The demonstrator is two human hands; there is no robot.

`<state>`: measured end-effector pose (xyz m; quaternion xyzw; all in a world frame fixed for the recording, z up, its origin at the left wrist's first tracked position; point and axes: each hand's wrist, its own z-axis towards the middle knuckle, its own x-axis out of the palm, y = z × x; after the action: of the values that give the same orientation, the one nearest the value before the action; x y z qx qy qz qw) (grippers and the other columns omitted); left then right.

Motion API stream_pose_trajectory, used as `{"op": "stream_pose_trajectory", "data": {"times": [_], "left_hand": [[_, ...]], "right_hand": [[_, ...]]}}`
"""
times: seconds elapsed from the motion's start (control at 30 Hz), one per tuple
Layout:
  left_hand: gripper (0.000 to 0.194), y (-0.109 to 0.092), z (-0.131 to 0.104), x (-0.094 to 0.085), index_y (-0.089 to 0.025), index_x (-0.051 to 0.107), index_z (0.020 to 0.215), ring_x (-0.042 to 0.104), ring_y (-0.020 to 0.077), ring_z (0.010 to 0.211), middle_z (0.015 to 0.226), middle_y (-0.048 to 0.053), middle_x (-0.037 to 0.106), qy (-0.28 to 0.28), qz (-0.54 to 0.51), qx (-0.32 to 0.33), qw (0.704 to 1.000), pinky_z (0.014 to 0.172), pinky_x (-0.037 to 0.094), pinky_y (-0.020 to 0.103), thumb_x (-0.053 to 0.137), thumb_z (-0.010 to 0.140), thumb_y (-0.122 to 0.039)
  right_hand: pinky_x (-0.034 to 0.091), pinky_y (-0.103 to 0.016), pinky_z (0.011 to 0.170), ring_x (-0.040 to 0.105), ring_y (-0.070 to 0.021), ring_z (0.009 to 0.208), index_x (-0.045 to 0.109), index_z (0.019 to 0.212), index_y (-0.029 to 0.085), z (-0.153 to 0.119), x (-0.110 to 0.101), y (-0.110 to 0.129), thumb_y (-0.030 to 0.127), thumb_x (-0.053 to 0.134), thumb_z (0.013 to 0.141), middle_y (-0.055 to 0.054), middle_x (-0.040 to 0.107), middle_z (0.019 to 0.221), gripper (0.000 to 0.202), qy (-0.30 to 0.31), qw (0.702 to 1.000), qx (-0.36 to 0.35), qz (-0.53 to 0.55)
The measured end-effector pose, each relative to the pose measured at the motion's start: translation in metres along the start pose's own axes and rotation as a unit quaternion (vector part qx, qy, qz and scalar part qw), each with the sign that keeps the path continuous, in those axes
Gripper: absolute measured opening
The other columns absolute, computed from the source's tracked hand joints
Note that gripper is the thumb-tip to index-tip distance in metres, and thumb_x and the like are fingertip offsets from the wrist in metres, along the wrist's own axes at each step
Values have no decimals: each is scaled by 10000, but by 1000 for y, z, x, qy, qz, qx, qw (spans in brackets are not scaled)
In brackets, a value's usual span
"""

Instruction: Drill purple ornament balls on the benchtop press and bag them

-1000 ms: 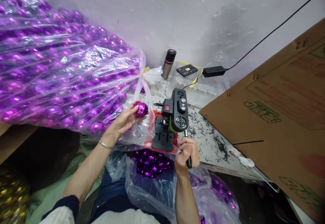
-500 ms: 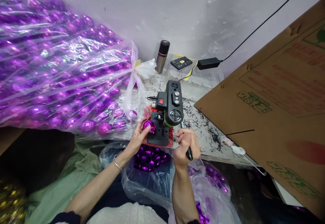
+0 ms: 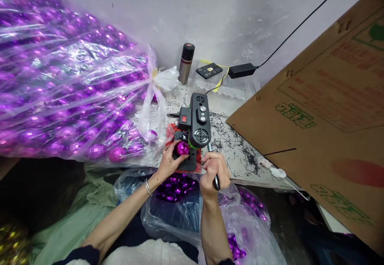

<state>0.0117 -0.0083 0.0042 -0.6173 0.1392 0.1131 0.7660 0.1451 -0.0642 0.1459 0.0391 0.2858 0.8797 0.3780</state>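
A black machine [image 3: 200, 121] with round vents, silver knobs and a red switch stands at the middle of the table. My left hand [image 3: 170, 161] grips a shiny magenta ball [image 3: 183, 148] between thumb and fingers, over the machine's black base plate [image 3: 186, 164]. My right hand [image 3: 215, 173] is closed around the black-ended lever handle [image 3: 216, 182] at the machine's front right. Red material [image 3: 198, 161] shows around the base plate.
A tied clear bag of purple balls [image 3: 69, 93] fills the left. Behind the machine are a bottle [image 3: 186, 64], a phone [image 3: 209, 71] and a black adapter [image 3: 241, 71]. A large cardboard box [image 3: 324, 117] stands right. Black scraps litter the tabletop [image 3: 234, 159]. Bags with purple pieces [image 3: 177, 187] hang below.
My left hand has brought the magenta ball rightward, closer under the machine's head. My right hand stays on the lever. The whole view has shifted slightly.
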Motion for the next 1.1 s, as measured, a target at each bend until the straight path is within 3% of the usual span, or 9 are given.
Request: {"op": "stream_pose_trajectory", "data": {"times": [0.13,0.3,0.63,0.83,1.1], "left_hand": [[625,3,8,3,-238,669,1430,730,351,1328,1391,130,779,7,7,68,998,1167,569,538,921,901,-453],[556,3,7,0,-215,629,1400,737,343,1337,1417,157,748,56,4,148,987,1144,597,514,877,936,-392],[587,5,7,1,-223,609,1382,746,342,1330,1410,141,735,70,-12,136,988,1130,622,516,918,894,-328],[598,5,5,1,-222,616,1371,744,344,1334,1411,142,730,71,-6,136,988,1126,626,522,940,877,-313],[604,6,4,1,-220,590,1409,741,353,1353,1431,159,719,65,4,157,985,1123,633,530,919,914,-329]], "right_hand": [[468,-308,620,642,-143,663,550,765,249,-3,0,-1,124,476,1093,35,594,677,358,0,1000,6,3],[485,-303,643,637,-137,662,570,794,244,-6,-2,-1,121,471,1092,29,627,712,338,11,1000,13,4],[504,-304,628,627,-137,645,563,784,248,-25,9,-14,174,426,1124,29,610,723,374,-30,999,-13,0],[575,-361,744,603,-138,625,543,784,252,-44,17,-29,204,390,1132,36,607,736,383,-57,998,-26,-18],[535,-362,714,567,-137,615,523,776,252,-52,24,-36,209,372,1139,31,594,739,395,-90,995,-34,-13]]}}
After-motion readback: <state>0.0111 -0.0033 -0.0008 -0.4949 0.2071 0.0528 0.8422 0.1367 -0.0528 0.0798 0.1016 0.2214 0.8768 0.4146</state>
